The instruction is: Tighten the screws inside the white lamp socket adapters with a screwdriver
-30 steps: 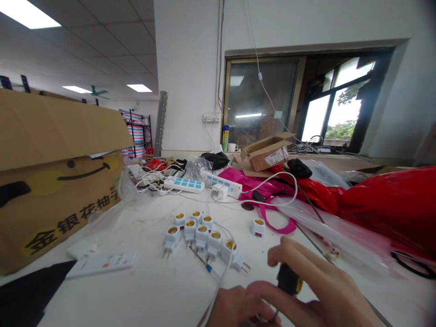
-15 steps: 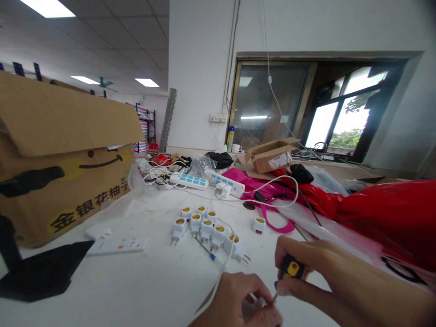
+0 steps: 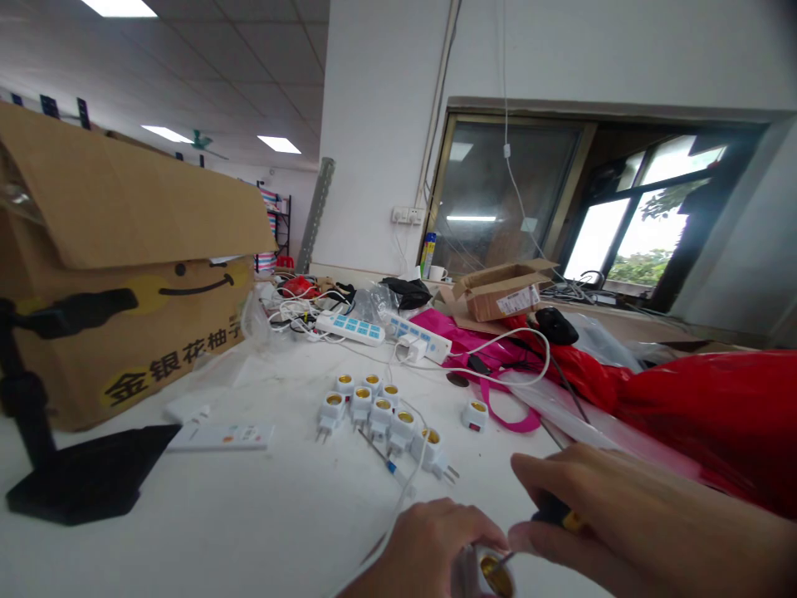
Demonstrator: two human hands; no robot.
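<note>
At the bottom of the view my left hand (image 3: 436,544) is closed around a white plug-in lamp socket (image 3: 511,585), its brass-coloured opening turned up. My right hand (image 3: 598,515) grips a screwdriver (image 3: 571,522) with a black and yellow handle, mostly covered by the fingers. The shaft slants down into the socket's opening; where its tip touches is too blurred to tell. Beyond my left hand stand several more lamp sockets (image 3: 382,415) in a cluster, some with plug pins showing. One single socket (image 3: 475,415) sits apart to the right.
A thin metal rod with a blue part (image 3: 389,467) lies beside the cluster, near a white cable (image 3: 411,490). Left are a black stand (image 3: 87,482), a white flat box (image 3: 221,438) and a large carton (image 3: 180,324). Power strips (image 3: 352,327) lie behind; red plastic (image 3: 710,407) covers the right.
The held lamp socket now shows its brass opening, which was mostly hidden by my fingers. My right hand has tilted, with the screwdriver handle lower and more covered. The camera view has shifted slightly.
</note>
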